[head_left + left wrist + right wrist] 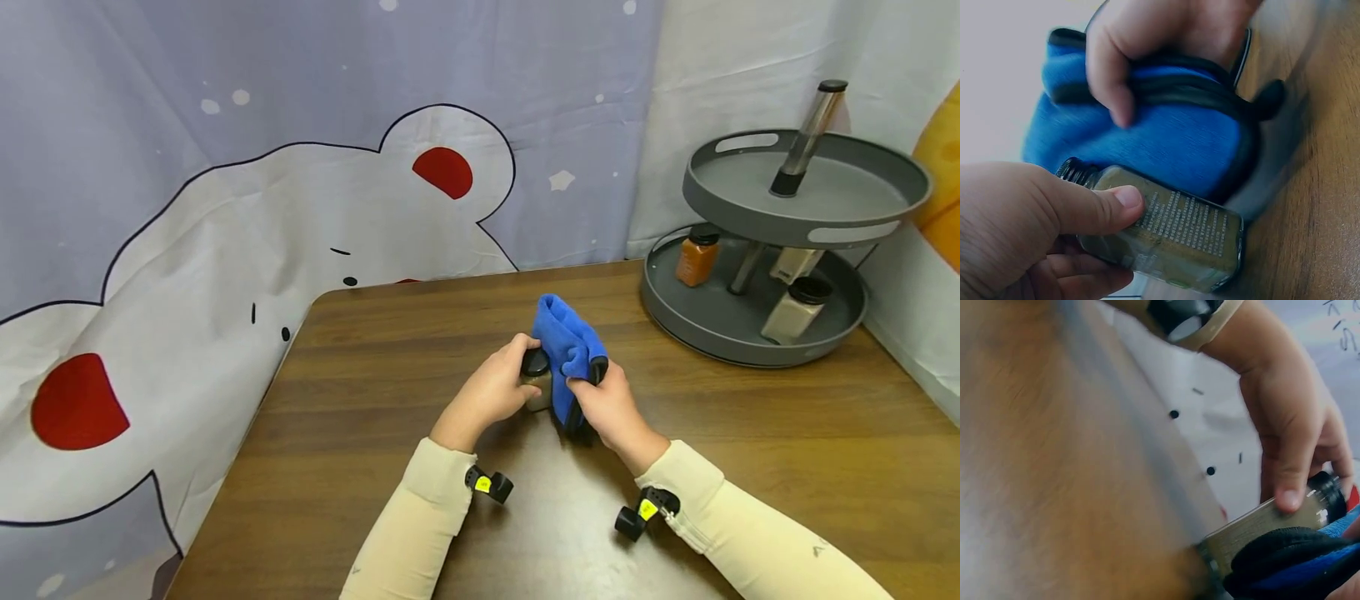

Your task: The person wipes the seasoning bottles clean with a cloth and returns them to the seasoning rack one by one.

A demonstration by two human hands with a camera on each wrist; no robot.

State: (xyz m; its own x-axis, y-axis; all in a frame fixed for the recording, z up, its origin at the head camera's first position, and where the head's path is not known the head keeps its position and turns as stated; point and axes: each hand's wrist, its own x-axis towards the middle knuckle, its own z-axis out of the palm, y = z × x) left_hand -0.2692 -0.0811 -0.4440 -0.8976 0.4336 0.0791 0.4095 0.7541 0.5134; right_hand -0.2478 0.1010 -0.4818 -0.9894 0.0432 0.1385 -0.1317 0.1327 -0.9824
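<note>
My left hand (491, 387) grips a squarish spice jar (1172, 228) with a black lid, thumb on its printed label. The jar holds a greyish-brown powder and stands close over the wooden table. My right hand (609, 408) holds a folded blue cloth (562, 342) with black edging, its thumb pressed into the fold. In the head view the cloth lies right against the jar's right side. The left wrist view shows the right hand (1166, 44) over the cloth, beyond the jar. The right wrist view has the cloth's black edge (1279, 550) overlapping the jar.
A grey two-tier round rack (750, 350) stands at the back right of the table (360, 400). Its lower tier bears an orange spice jar (697, 257) and a pale jar (795, 312) with a black lid, plus another pale jar (795, 264) behind. A patterned curtain (315, 208) hangs behind.
</note>
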